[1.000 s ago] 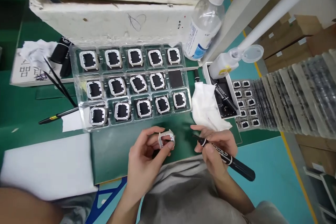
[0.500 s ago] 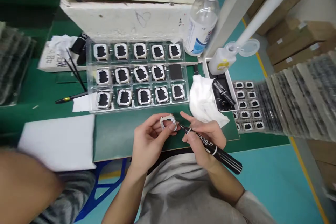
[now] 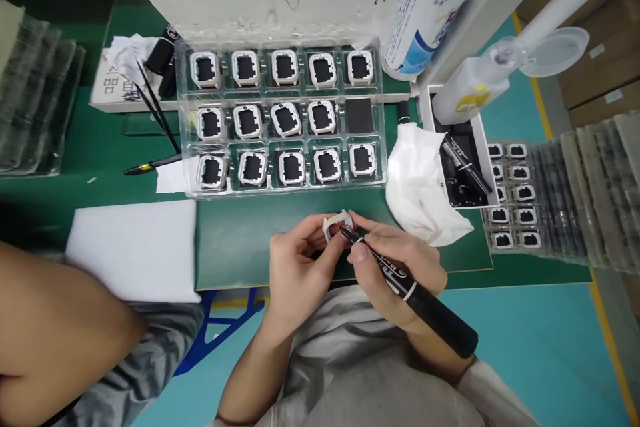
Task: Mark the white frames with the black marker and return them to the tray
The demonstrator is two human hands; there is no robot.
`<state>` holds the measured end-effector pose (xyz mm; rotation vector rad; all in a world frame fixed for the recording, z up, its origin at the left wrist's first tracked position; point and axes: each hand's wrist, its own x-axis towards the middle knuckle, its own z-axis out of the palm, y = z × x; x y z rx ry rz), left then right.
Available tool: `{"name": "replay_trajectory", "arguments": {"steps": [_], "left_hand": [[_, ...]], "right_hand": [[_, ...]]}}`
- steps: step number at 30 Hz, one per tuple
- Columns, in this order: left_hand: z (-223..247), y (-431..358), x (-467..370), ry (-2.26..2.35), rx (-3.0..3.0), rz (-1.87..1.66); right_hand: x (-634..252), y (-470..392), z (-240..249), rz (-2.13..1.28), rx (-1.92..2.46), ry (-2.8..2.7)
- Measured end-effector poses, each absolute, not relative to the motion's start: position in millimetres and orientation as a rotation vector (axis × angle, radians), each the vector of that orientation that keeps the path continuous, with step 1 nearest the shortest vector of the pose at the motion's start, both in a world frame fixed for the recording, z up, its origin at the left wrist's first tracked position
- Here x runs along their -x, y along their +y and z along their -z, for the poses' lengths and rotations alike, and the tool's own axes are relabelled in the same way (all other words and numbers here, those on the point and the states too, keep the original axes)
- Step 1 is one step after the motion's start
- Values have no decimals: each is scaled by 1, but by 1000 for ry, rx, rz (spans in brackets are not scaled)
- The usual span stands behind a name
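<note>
My left hand [image 3: 303,270] pinches a small, pale watch case frame [image 3: 345,219] above the front of the green work surface. A black marker [image 3: 425,310] is gripped in my right hand [image 3: 400,265], its tip up against the frame's lower edge; whether it touches is too small to tell. Beyond my hands lies a clear plastic tray [image 3: 383,147] with several similar watch frames in its pockets. One pocket, in the middle row at the right end, shows only a dark square pad [image 3: 359,116].
Right of the tray are a crumpled white cloth [image 3: 420,193], a small box [image 3: 493,180] with a marker inside, and two bottles. Tweezers [image 3: 157,107] and a foam sheet [image 3: 135,247] lie left. Another person's arm [image 3: 55,327] is at lower left; stacked trays [image 3: 595,193] stand right.
The marker's tip has moved from beside the watch frame onto or over its edge. My left hand has tilted the frame. The whole view has shifted closer to the bench.
</note>
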<state>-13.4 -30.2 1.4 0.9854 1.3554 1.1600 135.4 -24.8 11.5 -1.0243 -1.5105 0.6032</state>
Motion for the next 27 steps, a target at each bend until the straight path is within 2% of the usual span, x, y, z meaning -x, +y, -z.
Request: {"name": "replay_trajectory", "arguments": {"steps": [27], "left_hand": [[1, -35, 14, 1428, -1260, -1204]], "right_hand": [[-139, -21, -16, -428, 1067, -1632]]}}
